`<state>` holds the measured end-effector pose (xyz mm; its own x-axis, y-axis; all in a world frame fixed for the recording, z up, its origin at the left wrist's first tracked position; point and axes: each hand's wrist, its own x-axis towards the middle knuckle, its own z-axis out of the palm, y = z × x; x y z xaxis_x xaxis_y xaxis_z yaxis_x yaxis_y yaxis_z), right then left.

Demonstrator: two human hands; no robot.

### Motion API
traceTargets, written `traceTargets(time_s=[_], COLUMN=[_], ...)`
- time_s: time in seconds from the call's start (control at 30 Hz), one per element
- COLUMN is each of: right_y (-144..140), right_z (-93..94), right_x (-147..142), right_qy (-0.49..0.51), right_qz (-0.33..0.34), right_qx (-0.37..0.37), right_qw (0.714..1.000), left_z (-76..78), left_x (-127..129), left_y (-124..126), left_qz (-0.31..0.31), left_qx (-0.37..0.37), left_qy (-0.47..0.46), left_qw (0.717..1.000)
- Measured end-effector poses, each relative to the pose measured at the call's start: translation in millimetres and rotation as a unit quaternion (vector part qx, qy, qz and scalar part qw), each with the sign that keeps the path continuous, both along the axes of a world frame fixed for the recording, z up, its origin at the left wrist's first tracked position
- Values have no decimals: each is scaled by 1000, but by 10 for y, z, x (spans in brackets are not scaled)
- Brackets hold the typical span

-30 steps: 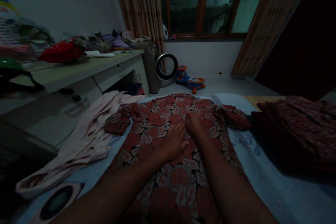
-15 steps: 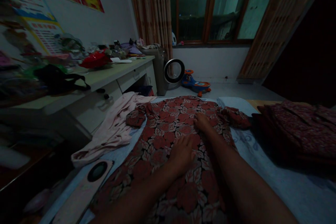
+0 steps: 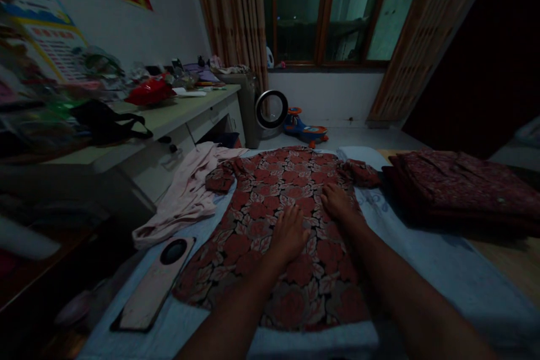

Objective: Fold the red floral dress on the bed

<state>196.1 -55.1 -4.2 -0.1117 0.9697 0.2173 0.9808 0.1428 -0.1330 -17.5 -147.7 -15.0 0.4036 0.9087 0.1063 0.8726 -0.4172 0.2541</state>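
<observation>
A floral dress [image 3: 261, 202] in red, black and grey lies spread on a pale blue cloth [image 3: 405, 270], its sleeves out to both sides. My left hand [image 3: 290, 232] rests flat on the middle of the dress, fingers spread. Farther up and to the right, my right hand [image 3: 336, 201] lies on the dress near its right side, fingers slightly bent and nothing visible in them. Left of the dress is a crumpled pale pink garment [image 3: 185, 191]. Nearer me on that side lies a long, light-coloured flat object [image 3: 156, 287] with a dark round part at one end.
Folded dark red clothes [image 3: 459, 185] are stacked on the right. A cluttered desk [image 3: 194, 115] runs along the left wall, holding a red bag [image 3: 151, 91] and a black strap bag [image 3: 105, 121]. Beyond stand an open-doored washing machine [image 3: 248, 104] and a blue ride-on toy [image 3: 306, 130].
The view has shifted, and the dress's lower hem now shows. My left hand's fingers and thumb look more spread. My right hand stays on the dress, its fingers less curled.
</observation>
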Motion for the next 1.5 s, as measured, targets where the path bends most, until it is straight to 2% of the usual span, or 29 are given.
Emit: traceTargets(time_s=[0.07,0.2,0.27,0.5,0.6,0.73,0.83,0.93,1.03,1.13,1.2,1.3,1.43,1.5], right_y=[-158,-571,-710,-795,-939,-1215,-1321,-1316,-1283,-1287,-1328,-1461,-1703,-1784], right_z=[18,-65,-105,0,1,-100,-154,-154,-131,-85,-39,14,-10,-45], right_x=[-71,-322,-350,40,-11,-302,-410,-324,-118,63,87,-82,-428,-470], right_qy=[3,23,26,25,27,62,65,69,68,50,30,16,39,53], right_qz=[-14,67,75,-19,-44,47,67,60,44,16,-12,-33,65,74], right_qx=[21,29,22,5,17,27,21,13,11,9,13,34,37,23], right_qw=[1000,997,997,999,999,997,995,996,997,999,999,999,996,996], left_z=[-6,-32,-44,-50,5,125,172,147,80,32,28,56,93,100], left_x=[1,1,-1,-4,-6,-44,-107,-171,-208,-218,-216,-209,-203,-205], left_y=[5,30,38,46,26,-91,-262,-455,-600,-667,-681,-685,-697,-705], left_qz=[-1,-3,-4,-7,-16,-46,-62,-80,-76,-68,-68,-64,-56,-56], left_qx=[0,7,12,13,40,113,92,53,39,37,40,29,15,17], left_qy=[5,9,9,2,-9,-33,-22,-12,-12,-7,-4,0,-5,-9], left_qw=[1000,1000,1000,1000,999,992,994,995,996,997,997,998,998,998])
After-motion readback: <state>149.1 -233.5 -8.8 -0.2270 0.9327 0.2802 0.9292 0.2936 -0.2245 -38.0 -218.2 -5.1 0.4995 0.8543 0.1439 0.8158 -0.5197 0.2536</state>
